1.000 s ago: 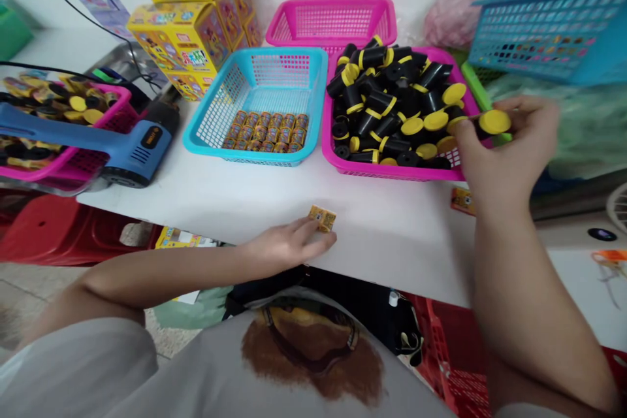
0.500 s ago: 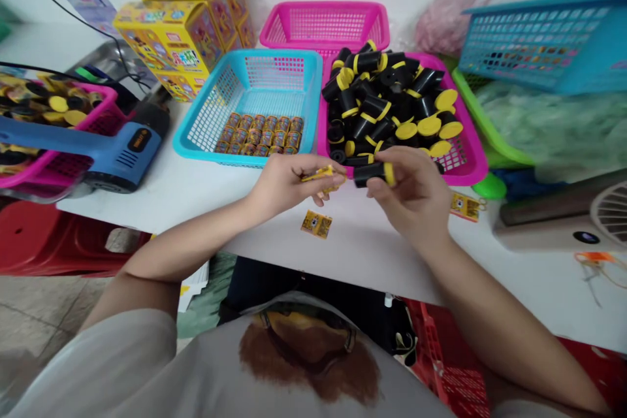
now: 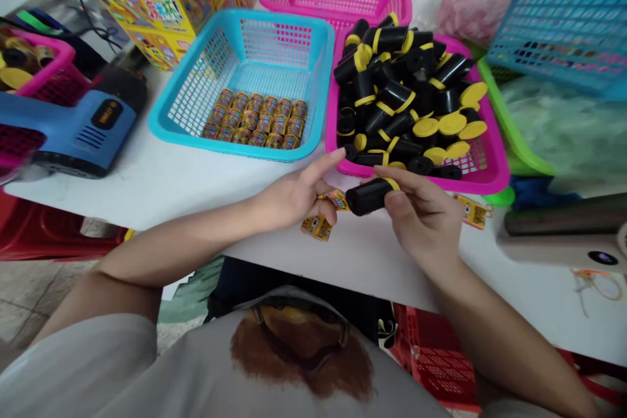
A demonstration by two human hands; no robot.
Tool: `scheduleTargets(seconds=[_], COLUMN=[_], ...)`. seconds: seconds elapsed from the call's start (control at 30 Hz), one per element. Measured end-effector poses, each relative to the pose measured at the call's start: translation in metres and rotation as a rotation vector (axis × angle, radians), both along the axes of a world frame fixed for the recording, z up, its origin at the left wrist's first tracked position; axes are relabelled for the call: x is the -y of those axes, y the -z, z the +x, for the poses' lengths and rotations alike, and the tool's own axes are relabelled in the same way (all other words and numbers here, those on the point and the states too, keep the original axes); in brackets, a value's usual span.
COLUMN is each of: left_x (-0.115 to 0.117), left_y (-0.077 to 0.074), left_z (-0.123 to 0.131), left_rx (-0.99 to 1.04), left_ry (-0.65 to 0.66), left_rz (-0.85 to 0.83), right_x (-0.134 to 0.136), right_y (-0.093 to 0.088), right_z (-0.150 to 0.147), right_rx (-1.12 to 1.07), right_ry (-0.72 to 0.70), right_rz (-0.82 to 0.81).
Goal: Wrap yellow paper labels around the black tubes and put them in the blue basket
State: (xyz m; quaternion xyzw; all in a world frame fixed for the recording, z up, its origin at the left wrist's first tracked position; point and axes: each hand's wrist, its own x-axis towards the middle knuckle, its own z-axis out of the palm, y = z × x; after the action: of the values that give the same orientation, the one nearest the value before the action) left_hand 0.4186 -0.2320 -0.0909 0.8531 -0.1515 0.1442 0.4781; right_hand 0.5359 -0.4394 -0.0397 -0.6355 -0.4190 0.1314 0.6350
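**Square the black tube up to the printed sleeve**

My right hand has its thumb and fingertips closed round the yellow cap end of a black tube, leaving its bare end sticking out towards my left. My left hand has its index finger stretched out and clear, while the thumb and lower fingers pinch a small printed sleeve. The two pieces meet, or nearly so, over the worktop, between its front edge and the near left corner of the heaped pink basket. I can't tell whether the tube's end touches the sleeve, nor how wide the sleeve's mouth gapes.

To do this step well, I judge that I should spread the sleeve's mouth first, then bring the bare end in straight. The tube sits a little tilted, dipping towards its bare end, so levelling it to the sleeve's line should spare a crumpled rim; the film looks thin and likely to crease. Holding only the cap is right: it leaves the black barrel clear for the print. My pinch on the left should be light, or I'll flatten the mouth. More printed pieces lie flat just below my left fingers, near the worktop's front edge, and a dropped wrist could scatter them.
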Motion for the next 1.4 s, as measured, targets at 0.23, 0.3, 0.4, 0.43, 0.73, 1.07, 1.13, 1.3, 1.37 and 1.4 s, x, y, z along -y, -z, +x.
scheduleTargets(seconds=[0.23,0.3,0.4,0.43,0.73,1.07,1.13,1.3,1.37,1.4], left_x=[-0.001,0.0,0.003,0.004,0.001,0.01,0.013,0.021,0.025,0.028], left_y=[-0.007,-0.009,-0.011,-0.011,-0.009,-0.013,-0.02,-0.023,-0.019,-0.018], left_z=[0.003,0.001,-0.001,-0.002,-0.002,-0.004,-0.006,-0.008,-0.007,-0.007], left_rx=[0.271,0.266,0.181,0.17,0.003,0.002,-0.016,0.021,0.076,0.103], left_ry=[0.039,0.075,0.085,0.076,0.056,0.047,0.055,-0.078,-0.133,-0.147], left_rz=[0.22,0.193,0.186,0.202,0.152,-0.105,-0.16,-0.171,-0.115,-0.086], right_x=[0.006,0.005,0.002,0.002,0.001,0.001,0.002,-0.004,-0.006,-0.006], right_y=[0.012,0.009,0.002,0.0,-0.002,0.013,0.016,0.021,0.022,0.022], right_z=[0.006,0.004,0.001,0.001,0.004,0.006,0.005,-0.005,-0.011,-0.013], right_rx=[-0.061,-0.059,-0.073,-0.067,-0.001,0.145,0.129,0.035,0.027,0.059], right_ry=[0.029,0.015,-0.051,-0.064,-0.048,-0.11,-0.138,-0.118,-0.017,0.038], right_rz=[0.054,0.06,0.066,0.061,-0.068,-0.053,-0.047,-0.014,-0.021,-0.031])
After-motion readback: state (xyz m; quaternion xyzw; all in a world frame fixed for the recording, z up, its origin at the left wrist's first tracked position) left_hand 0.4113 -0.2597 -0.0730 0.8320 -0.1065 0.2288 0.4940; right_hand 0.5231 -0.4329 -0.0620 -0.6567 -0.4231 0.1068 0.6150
